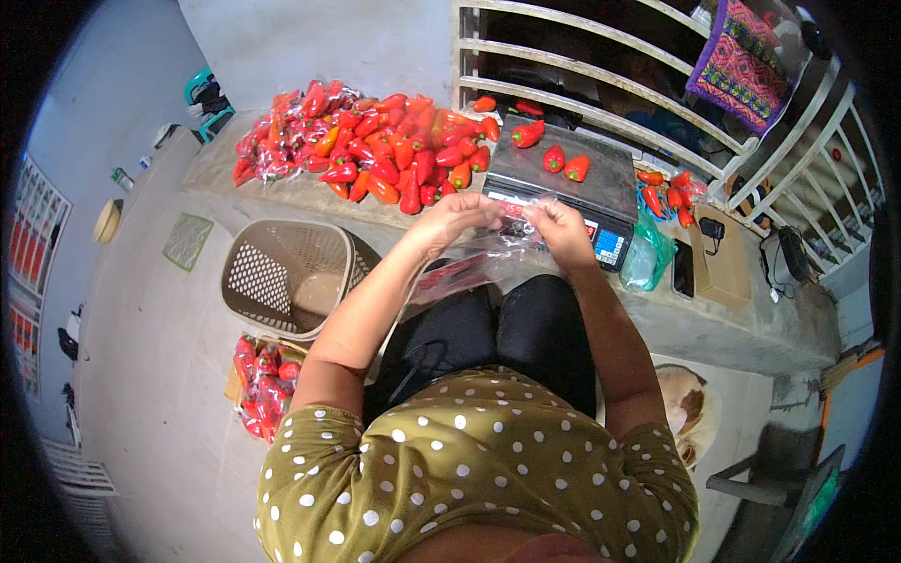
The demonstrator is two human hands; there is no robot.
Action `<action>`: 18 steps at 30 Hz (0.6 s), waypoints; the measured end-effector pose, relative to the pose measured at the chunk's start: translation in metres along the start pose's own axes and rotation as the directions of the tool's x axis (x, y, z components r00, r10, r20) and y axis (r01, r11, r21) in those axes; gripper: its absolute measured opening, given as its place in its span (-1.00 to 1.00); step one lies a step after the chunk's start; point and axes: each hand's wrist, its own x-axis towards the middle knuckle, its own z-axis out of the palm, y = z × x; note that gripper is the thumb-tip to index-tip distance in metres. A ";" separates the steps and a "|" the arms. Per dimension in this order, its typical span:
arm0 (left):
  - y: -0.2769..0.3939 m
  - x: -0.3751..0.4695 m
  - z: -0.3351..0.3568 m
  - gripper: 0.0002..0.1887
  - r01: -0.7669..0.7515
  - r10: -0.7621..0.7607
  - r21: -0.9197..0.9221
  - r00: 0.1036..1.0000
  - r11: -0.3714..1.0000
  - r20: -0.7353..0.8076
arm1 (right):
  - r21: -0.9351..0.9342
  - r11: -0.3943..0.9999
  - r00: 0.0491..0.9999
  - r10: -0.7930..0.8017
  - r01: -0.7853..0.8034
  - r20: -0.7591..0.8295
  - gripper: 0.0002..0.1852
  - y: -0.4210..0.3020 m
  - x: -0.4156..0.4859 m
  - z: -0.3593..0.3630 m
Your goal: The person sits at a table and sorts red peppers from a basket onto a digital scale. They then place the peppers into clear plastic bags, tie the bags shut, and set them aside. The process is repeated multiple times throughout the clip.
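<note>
My left hand (pixel 457 219) and my right hand (pixel 561 229) pinch the upper edge of a clear plastic bag (pixel 468 274) between them. The bag hangs thin and slack over my knees. Just beyond my hands is a digital weighing scale (pixel 611 184), its lit display partly covered by my fingers. Three red peppers (pixel 554 158) lie apart on its dark platform. To the left of the scale, a heap of loose red peppers (pixel 383 158) spreads over a concrete ledge (pixel 422 220). Peppers in clear bags (pixel 299 116) are piled at the heap's far left end.
A perforated plastic basket (pixel 257 278) stands on the floor to my left, with bagged peppers (pixel 266 387) beside it. Right of the scale are a green plastic bag (pixel 654 246), a phone (pixel 683 269) and a cardboard box (pixel 725 260). An animal (pixel 683 405) lies by my right elbow.
</note>
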 end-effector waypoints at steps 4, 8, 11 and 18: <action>0.008 0.020 -0.001 -0.72 0.083 -0.089 -0.164 0.996 0.983 -0.031 | 0.062 0.995 0.997 0.082 -0.083 0.010 -0.76 -0.010 -0.001 -0.014; 0.013 0.036 0.002 -0.38 0.184 -0.156 -0.385 0.982 0.905 0.103 | 0.091 0.995 0.999 0.042 -0.043 0.013 -0.79 0.002 0.006 -0.025; 0.011 0.053 0.018 -0.62 0.190 -0.180 -0.042 0.968 0.981 0.173 | 0.152 0.987 0.999 0.045 -0.043 -0.004 -0.81 0.022 0.012 -0.029; 0.000 0.070 0.012 -0.87 0.157 -0.157 0.040 0.988 0.987 -0.004 | 0.145 0.986 0.988 0.095 -0.078 -0.120 -0.78 0.025 0.008 -0.047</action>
